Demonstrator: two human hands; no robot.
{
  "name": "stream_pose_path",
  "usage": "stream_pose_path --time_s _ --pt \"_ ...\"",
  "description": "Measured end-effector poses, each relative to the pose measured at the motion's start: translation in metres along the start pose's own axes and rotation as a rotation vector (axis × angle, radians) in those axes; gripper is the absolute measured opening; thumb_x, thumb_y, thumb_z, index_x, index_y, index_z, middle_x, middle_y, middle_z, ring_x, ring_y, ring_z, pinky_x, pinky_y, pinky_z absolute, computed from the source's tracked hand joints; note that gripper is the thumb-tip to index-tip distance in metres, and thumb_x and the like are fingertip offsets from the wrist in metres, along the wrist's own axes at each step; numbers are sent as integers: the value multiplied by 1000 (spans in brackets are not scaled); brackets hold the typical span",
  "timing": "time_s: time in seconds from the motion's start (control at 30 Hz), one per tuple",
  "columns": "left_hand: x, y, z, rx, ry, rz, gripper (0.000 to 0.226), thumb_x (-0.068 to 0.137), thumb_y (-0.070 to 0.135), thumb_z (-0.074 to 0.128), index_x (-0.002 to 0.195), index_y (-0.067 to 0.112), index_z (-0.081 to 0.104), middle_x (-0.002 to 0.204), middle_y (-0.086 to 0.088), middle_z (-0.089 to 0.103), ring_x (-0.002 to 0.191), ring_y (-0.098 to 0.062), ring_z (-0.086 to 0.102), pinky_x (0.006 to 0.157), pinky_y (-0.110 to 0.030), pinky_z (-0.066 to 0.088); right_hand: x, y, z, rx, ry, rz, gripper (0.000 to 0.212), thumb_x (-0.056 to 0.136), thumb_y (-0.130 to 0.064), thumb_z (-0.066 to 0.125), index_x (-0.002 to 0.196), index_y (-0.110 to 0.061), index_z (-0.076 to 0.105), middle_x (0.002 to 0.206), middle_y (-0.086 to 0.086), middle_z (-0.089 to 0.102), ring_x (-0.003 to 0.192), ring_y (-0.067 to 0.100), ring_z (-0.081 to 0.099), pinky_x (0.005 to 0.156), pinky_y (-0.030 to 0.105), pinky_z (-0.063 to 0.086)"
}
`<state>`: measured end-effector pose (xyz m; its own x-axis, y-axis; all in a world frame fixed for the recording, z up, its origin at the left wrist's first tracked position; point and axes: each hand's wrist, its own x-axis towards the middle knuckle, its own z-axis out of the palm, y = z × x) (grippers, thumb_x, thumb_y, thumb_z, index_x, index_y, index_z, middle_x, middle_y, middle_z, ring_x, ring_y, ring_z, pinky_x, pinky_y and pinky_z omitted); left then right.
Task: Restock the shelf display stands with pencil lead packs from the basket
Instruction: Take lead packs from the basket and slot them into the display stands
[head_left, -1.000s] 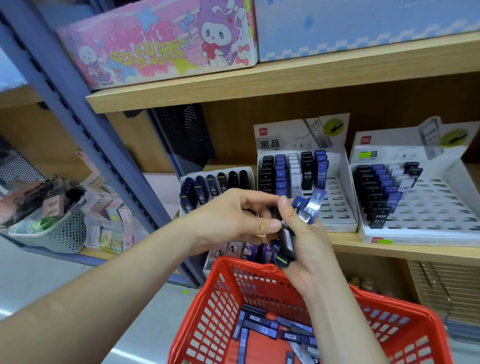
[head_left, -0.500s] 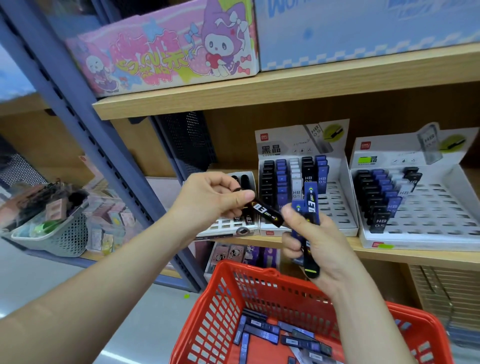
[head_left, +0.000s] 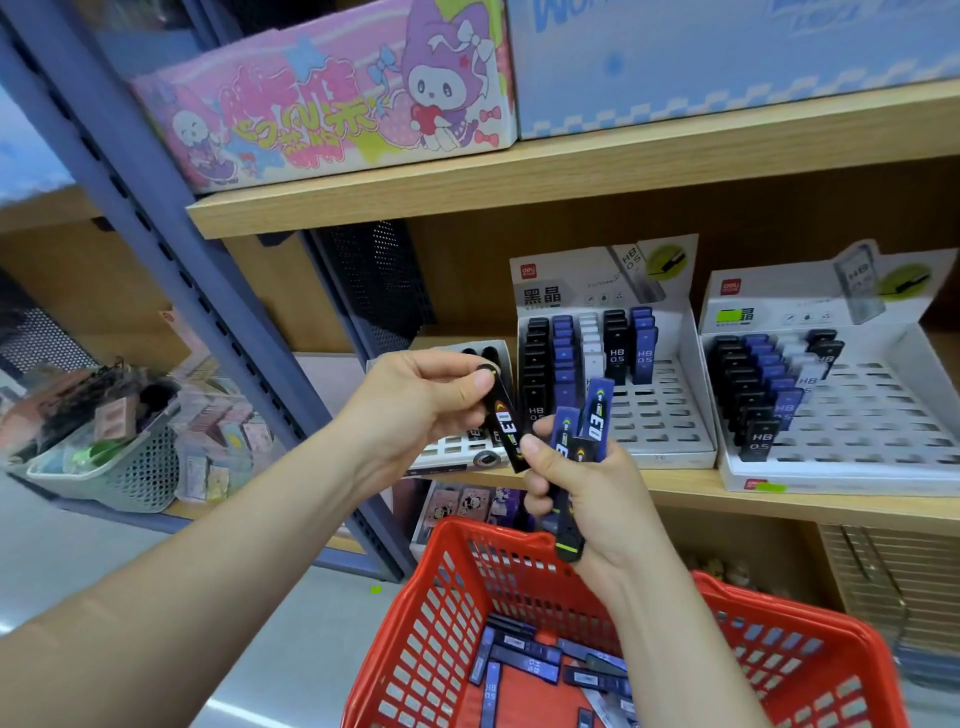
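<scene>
Your left hand (head_left: 415, 405) pinches one slim black pencil lead pack (head_left: 501, 415) at its top end, between thumb and fingers. The pack hangs tilted, and its lower end is just beside your right thumb. Your right hand (head_left: 587, 499) is closed around a bundle of blue and black lead packs (head_left: 582, 431), which stand up like a fan from the fist. Both hands are above the red plastic basket (head_left: 441, 623), where more blue and black loose packs (head_left: 524, 660) lie flat on the bottom. Behind the hands, on the wooden shelf (head_left: 675, 488), stand a white cardboard display stand (head_left: 660, 410), partly filled, and a second white stand (head_left: 857, 415) to its right.
</scene>
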<state>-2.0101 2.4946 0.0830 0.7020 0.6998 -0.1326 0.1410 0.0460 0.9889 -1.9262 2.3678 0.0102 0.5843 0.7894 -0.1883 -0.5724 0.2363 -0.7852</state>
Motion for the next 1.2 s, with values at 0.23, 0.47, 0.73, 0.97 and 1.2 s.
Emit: stream_pose_path --time_s 0.23,0.47,0.73,0.97,1.2 --pt "8 1 -20 290 283 203 15 81 2 72 83 17 75 79 -6 73 75 -15 67 73 -25 55 7 -7 -7 443 152 132 12 95 -11 56 106 -7 57 74 7 59 46 10 44 38 18 38" --pt "14 -25 -23 489 301 168 21 80 2 72 78 22 70 77 4 68 74 -8 64 68 -14 50 9 -17 -15 502 197 62 13 96 -2 49 101 -4 61 69 7 53 51 13 53 46 21 49" --pt "21 -35 -20 498 247 160 18 80 1 73 81 19 72 78 2 69 77 -12 66 73 -18 52 9 -16 -12 556 186 66 10 90 -6 62 98 1 64 71 13 65 57 15 66 51 23 56" --pt "28 -45 -18 542 213 162 17 79 4 74 82 21 73 77 1 71 75 -10 67 71 -18 51 7 -12 -10 535 143 141 21 85 -15 65 103 -5 64 76 6 62 57 12 64 45 20 53" --pt "32 -54 -17 695 281 223 30 77 12 78 72 37 62 73 8 65 77 -13 64 72 -34 54 4 -11 -7 430 104 149 15 91 -20 62 102 -8 64 70 4 63 50 9 59 35 13 40"
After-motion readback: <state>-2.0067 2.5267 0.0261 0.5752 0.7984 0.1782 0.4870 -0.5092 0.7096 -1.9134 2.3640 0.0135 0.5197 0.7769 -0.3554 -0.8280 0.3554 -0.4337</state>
